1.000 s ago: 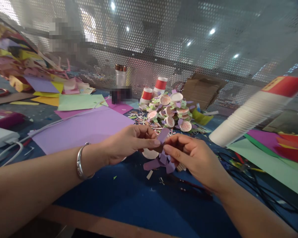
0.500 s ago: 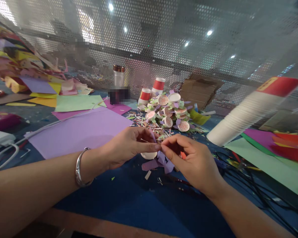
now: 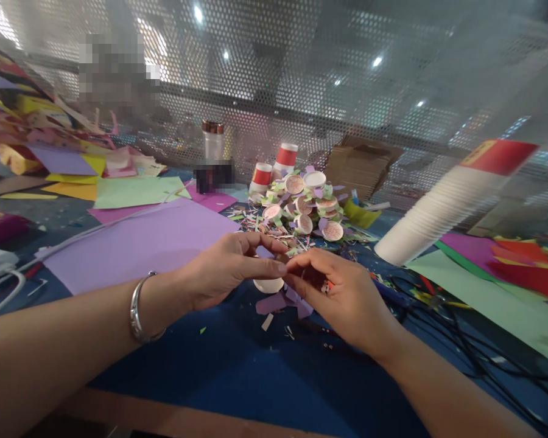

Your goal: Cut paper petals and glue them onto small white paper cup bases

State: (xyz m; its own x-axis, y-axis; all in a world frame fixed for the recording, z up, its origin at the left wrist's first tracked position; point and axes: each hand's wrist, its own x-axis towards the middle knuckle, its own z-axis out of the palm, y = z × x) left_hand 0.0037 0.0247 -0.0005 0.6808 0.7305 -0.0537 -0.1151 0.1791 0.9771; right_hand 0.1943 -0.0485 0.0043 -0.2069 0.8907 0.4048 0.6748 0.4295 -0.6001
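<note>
My left hand (image 3: 231, 264), with a silver bangle at the wrist, is closed in a pinch, and a bit of purple paper (image 3: 263, 251) shows between its thumb and forefinger. Its fingertips meet those of my right hand (image 3: 342, 292), which is also pinched; what lies between the right fingertips is too small to make out. Just below the hands is a round white paper cup piece (image 3: 268, 285), partly covered by the left thumb. Cut purple paper pieces (image 3: 274, 302) lie beneath them on the dark blue table (image 3: 237, 377).
Ahead is a heap of small cup pieces (image 3: 304, 207) among paper scraps. A tilted stack of paper cups (image 3: 438, 204) stands right, near black cables (image 3: 456, 340) and coloured paper. A large purple sheet (image 3: 141, 243) and a white cable lie left. Behind rises a perforated metal screen (image 3: 256, 79).
The view has shifted slightly, so most things sit a little further left. Both hands remain pinched together; the purple strip that rose by the left fingertips now shows lower, between thumb and forefinger.
</note>
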